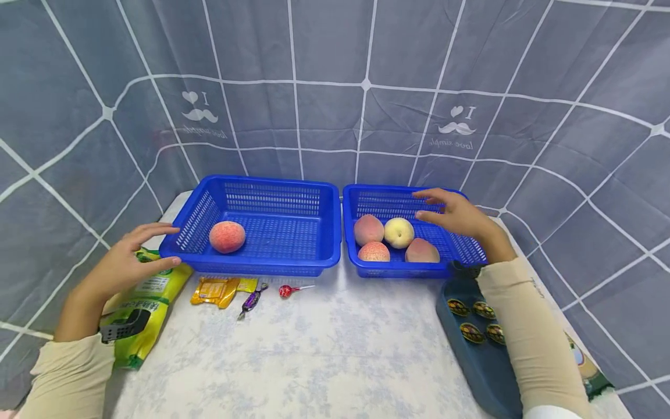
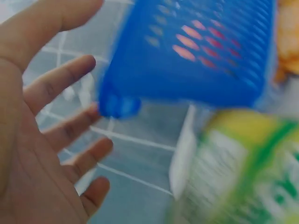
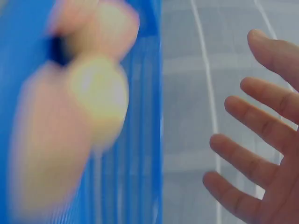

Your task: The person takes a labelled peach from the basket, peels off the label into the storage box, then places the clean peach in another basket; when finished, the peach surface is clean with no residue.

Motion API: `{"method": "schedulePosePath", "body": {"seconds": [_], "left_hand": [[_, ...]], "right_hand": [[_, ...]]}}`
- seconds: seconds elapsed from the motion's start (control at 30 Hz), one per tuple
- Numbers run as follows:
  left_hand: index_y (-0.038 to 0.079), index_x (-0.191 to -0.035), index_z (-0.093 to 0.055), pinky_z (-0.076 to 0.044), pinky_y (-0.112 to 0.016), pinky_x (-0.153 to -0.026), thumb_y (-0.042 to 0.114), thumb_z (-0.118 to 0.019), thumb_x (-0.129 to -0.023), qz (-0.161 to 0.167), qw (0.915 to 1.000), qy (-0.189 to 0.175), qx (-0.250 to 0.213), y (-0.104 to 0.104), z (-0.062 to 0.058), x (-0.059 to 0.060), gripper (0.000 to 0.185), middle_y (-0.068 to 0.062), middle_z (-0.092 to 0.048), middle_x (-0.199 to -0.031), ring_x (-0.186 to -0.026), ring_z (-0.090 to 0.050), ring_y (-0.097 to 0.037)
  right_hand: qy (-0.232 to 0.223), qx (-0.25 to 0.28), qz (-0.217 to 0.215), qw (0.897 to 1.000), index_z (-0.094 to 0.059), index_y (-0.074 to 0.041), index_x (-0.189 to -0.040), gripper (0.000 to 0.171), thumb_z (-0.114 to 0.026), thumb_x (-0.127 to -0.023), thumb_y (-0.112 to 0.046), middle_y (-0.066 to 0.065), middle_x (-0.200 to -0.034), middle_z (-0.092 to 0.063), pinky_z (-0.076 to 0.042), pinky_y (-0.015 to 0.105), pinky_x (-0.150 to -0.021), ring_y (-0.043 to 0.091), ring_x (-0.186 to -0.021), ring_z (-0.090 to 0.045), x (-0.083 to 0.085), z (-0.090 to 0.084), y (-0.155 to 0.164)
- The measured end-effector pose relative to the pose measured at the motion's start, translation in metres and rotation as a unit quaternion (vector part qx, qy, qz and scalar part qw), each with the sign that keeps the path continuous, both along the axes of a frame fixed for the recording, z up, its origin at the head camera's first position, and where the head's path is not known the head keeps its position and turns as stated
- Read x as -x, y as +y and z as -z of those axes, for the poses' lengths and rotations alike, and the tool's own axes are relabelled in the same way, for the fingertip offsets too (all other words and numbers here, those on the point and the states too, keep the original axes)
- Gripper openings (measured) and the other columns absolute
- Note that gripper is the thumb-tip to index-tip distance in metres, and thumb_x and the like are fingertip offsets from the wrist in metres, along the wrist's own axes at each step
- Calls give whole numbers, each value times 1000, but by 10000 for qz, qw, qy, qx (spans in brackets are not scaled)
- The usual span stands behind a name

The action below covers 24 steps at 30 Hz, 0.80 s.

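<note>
Looking down from the head view, two blue baskets sit side by side on a pale tablecloth. The left basket holds a single peach near its left wall. The right basket holds four peaches, among them a yellow peach in the middle of the group. The right hand hovers over the right basket with its fingers spread and relaxed, gripping nothing, just beside the yellow peach. The left hand is at the outer left corner of the left basket, fingers loosely extended and holding nothing, above a green and yellow packet. In front of the left basket lie an orange wrapper, a purple sweet and a red lollipop. A dark blue tray lies under the right forearm.

In the left wrist view, the left hand shows an open palm with fingers splayed, near the left basket's corner; whether a fingertip touches it is hard to tell through the blur. The packet fills the lower right.

In the right wrist view, the right hand is unclenched, apart from the blurred peaches in the right basket.
</note>
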<state>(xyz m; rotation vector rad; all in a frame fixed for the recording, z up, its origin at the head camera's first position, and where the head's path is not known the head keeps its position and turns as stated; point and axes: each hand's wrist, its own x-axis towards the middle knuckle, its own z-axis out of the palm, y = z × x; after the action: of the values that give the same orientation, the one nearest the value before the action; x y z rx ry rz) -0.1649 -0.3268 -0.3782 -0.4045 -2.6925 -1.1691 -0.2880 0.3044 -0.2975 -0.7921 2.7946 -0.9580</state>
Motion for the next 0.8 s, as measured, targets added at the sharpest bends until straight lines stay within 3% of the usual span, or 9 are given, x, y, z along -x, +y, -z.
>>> {"method": "schedulePosePath", "body": {"seconds": [0.13, 0.2, 0.3, 0.5, 0.67, 0.8], "left_hand": [[7, -133, -61, -33, -61, -91, 15, -78, -90, -299, 9994, 165, -58, -8, 17, -1, 47, -14, -49, -144, -134, -38, -20], [8, -130, -63, -33, -53, -84, 16, -77, -91, -402, 9988, 241, -115, -8, 22, -1, 42, -8, -51, -144, -127, -39, -2], [8, -126, -64, -34, -48, -82, 14, -77, -91, -418, 9984, 335, -189, -9, 26, -2, 38, -3, -53, -144, -120, -35, 13], [6, -124, -64, -31, -46, -82, 13, -76, -92, -510, 9974, 370, -352, -10, 29, -2, 35, 0, -53, -145, -121, -36, 12], [6, -125, -64, -32, -48, -84, 13, -76, -92, -540, 9971, 314, -442, -8, 31, -3, 35, -4, -53, -148, -122, -37, 12], [6, -124, -64, -32, -48, -84, 13, -75, -93, -516, 9967, 342, -531, -5, 33, -4, 34, -2, -52, -148, -124, -36, 13]], "right_hand": [[29, 202, -880, 9959, -55, -8, -144, 50, -70, -98, -20, 11, -143, -56, -42, 55, -105, 34, -128, -53, 22, -8, -73], [56, 87, -1230, 9924, -54, -8, -144, 51, -70, -98, -23, 9, -144, -56, -44, 51, -104, 32, -128, -54, 30, -12, -108], [86, -93, -1642, 9863, -54, -9, -144, 52, -70, -98, -26, 8, -145, -56, -44, 47, -104, 31, -129, -54, 42, -16, -161], [-256, -102, -2437, 9695, -52, -8, -147, 55, -71, -97, -22, 12, -145, -55, -44, 39, -105, 34, -128, -55, 63, 1, -259], [-879, -117, -2646, 9603, -45, -17, -153, 66, -75, -94, -18, 10, -151, -48, -48, 29, -98, 28, -128, -54, 64, 19, -318], [-1155, -54, -2837, 9519, -44, -18, -155, 69, -75, -93, -12, 7, -158, -39, -46, 28, -100, 25, -137, -45, 61, 33, -349]]}}
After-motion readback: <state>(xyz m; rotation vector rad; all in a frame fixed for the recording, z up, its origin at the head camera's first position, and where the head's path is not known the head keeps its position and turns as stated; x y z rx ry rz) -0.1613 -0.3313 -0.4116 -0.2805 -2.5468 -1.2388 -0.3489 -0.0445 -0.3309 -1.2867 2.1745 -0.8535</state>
